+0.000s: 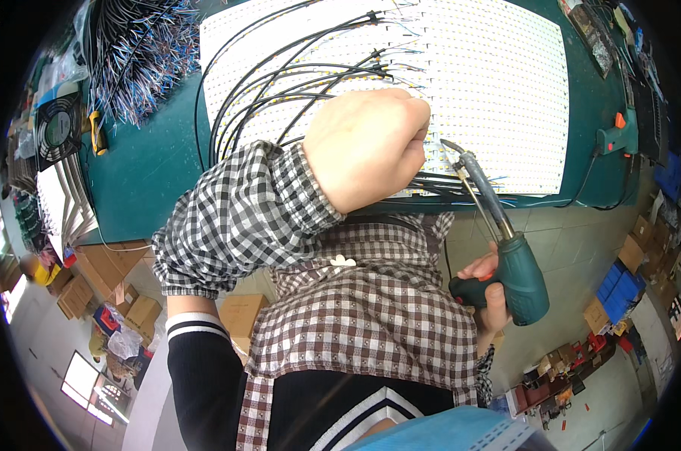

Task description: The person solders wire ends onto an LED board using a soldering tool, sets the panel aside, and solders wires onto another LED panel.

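Black fan (57, 129), yellow-handled tool (97, 135), cardboard box (243, 314)

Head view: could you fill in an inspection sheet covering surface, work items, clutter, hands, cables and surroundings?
Surface: green tabletop, largely covered by a white sheet with rows of small yellowish marks.
Work items: soldering gun, its tip at the sheet, near the left hand.
Clutter: wire bundle, fan and yellow-handled tool at left; green-and-orange tool at right.
Hands: left curled over the sheet, any held thing hidden; right hand grips the soldering gun.
Cables: black cables loop across the sheet, thin wires at their ends.
Surroundings: cardboard boxes on the floor.
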